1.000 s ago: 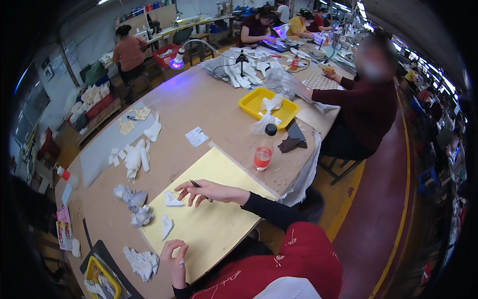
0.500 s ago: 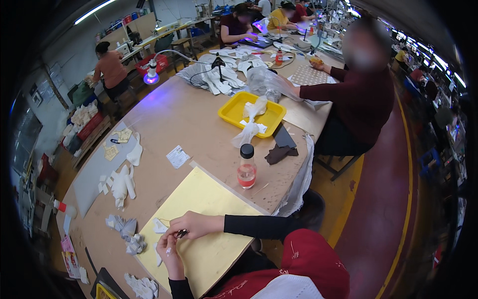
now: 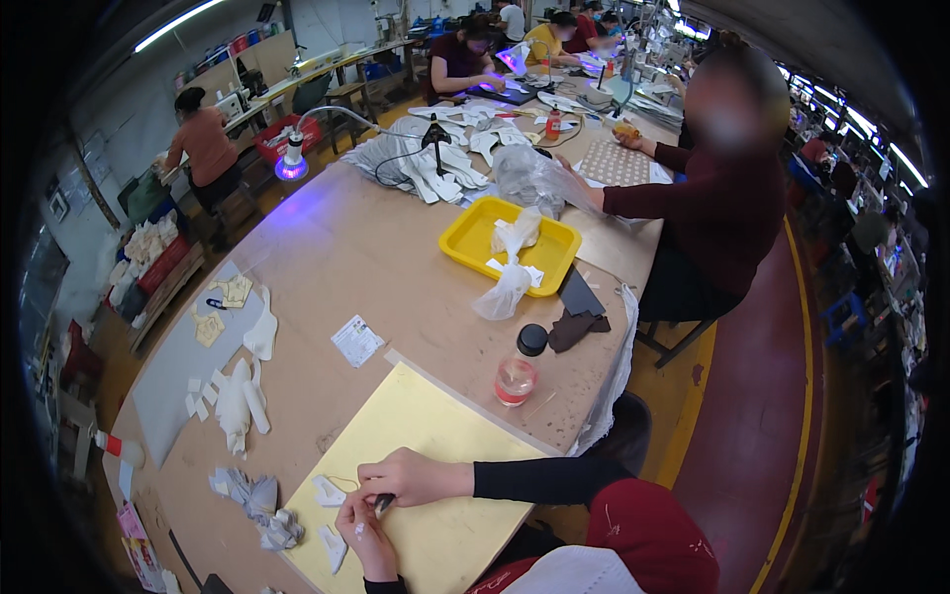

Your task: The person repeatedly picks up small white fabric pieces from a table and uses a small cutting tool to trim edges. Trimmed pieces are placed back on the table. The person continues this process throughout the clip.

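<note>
The dark tool (image 3: 384,503) sits under the curled, gripping fingers of the right hand (image 3: 421,477), close by the bunched left hand (image 3: 364,535) — whether that pinches anything I cannot tell — with two white pieces (image 3: 328,491) just beside.

The sheet (image 3: 426,418) is pale yellow, the small pieces (image 3: 328,492) white.

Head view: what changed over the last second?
The right hand, apart a second ago, moved back toward the wearer to meet the left hand, which came inward over the yellow sheet. Whether anything new is pinched between their fingers is hidden. Unchanged: dark pen-like tool in the right hand, bottle and yellow tray on the table.
</note>
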`<state>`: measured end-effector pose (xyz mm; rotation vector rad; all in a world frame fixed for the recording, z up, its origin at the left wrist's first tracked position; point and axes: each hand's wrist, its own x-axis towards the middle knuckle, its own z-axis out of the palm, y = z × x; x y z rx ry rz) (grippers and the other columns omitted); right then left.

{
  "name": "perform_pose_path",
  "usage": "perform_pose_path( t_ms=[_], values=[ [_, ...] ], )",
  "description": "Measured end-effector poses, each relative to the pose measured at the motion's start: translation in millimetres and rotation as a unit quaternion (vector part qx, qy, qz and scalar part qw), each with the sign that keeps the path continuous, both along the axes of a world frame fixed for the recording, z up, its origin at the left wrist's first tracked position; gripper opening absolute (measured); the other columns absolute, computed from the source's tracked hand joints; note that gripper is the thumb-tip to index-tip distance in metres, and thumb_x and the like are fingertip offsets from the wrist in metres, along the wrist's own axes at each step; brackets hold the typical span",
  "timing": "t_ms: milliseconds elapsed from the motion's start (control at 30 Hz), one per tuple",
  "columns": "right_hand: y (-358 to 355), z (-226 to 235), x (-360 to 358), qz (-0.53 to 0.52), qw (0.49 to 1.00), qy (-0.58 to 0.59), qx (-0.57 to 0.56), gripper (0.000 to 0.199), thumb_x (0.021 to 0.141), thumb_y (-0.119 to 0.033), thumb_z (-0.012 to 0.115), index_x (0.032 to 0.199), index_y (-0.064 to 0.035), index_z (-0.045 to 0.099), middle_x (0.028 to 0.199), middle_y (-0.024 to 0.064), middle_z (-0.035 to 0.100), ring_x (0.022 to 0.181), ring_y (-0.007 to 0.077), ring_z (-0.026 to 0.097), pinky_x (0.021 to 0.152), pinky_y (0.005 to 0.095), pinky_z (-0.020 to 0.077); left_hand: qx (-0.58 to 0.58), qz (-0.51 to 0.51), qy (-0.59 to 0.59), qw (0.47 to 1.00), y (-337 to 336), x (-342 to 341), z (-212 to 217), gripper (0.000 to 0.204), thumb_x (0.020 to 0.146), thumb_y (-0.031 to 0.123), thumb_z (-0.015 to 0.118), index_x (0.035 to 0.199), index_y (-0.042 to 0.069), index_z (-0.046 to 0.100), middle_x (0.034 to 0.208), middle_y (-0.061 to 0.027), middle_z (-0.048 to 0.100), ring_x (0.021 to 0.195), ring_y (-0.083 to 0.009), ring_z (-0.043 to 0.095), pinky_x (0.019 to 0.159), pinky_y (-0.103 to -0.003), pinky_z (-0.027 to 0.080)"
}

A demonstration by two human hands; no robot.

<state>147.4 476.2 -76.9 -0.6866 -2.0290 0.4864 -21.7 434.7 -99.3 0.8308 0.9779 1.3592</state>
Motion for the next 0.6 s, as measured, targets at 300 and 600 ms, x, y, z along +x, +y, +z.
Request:
perform_pose_path(
  t_ms=[300,600],
  values=[
    [-1,6,0,0.060,0.994,0.017,-0.094,0.025,0.074,-0.007,0.070,0.098,-0.0082,0.062,0.089,0.0040,0.055,0.069,0.0242,0.061,0.057,0.0349,0.0488,0.003,-0.014,-0.025,1.000,-3,-2,0,0.013,0.096,0.009,0.060,0.089,-0.003,0.061,0.090,-0.0050,0.061,0.082,-0.0107,0.057,0.076,-0.022,0.045],
    [-2,2,3,0.074,0.990,0.016,-0.118,0.016,0.081,-0.012,0.067,0.094,-0.0071,0.059,0.088,0.0043,0.054,0.068,0.0237,0.060,0.058,0.0339,0.0478,0.072,-0.088,-0.005,0.993,1,-15,-10,0.019,0.095,0.014,0.063,0.099,-0.005,0.062,0.102,-0.0126,0.063,0.095,-0.0196,0.059,0.086,-0.030,0.047]
  ],
)
